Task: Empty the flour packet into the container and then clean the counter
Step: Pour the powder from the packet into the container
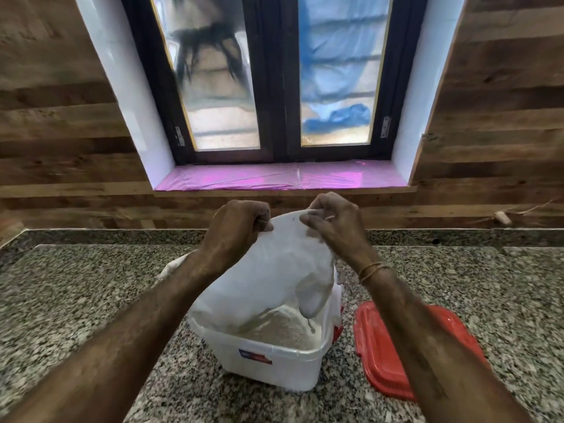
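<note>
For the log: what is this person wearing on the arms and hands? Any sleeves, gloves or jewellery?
No sleeves and no gloves show anywhere in the frame. The left hand carries no ring or band that I can see. The right hand shows no ring either, but a tan-gold band, thin and seemingly of a few strands, circles its wrist. No watch is visible.

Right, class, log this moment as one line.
stage: emptying | left hand: grips packet | right hand: pinches packet | packet: mouth down in container | container: holds flour | lid: on counter
</note>
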The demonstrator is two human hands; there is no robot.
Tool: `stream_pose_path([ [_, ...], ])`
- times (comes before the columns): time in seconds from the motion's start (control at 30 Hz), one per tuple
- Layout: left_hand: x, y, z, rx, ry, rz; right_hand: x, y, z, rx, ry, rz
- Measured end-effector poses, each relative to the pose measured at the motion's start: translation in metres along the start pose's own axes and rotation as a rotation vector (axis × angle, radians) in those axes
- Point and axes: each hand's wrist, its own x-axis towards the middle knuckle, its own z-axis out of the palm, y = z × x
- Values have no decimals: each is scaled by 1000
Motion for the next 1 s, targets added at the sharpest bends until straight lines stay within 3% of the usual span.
stream_pose_path([
  [0.1,-2,1,-4,-46,21,-5,11,0,-8,-95,-32,3],
  [0.27,-17,-26,-11,-26,-92,-105,2,12,-2,294,-49,174],
  [0.47,-10,-14,-20,53,-40,-48,-9,17,-9,426,-184,330],
  [0.67,2,-15,-19,66,-141,-36,-26,34,1,506,-69,469],
  [0.73,0,-25,-20,63,-168,-52,-27,31,3,338,-17,400],
  [0.87,0,-18,-22,75,-171,-5,-15,-4,14,-467,68,-84],
  [0.93,4,-6,-21,62,-153,62,-5,-25,27,-585,-63,-188],
  [1.0,9,-1,-26,58,-141,80,1,-31,34,-519,-107,-149],
])
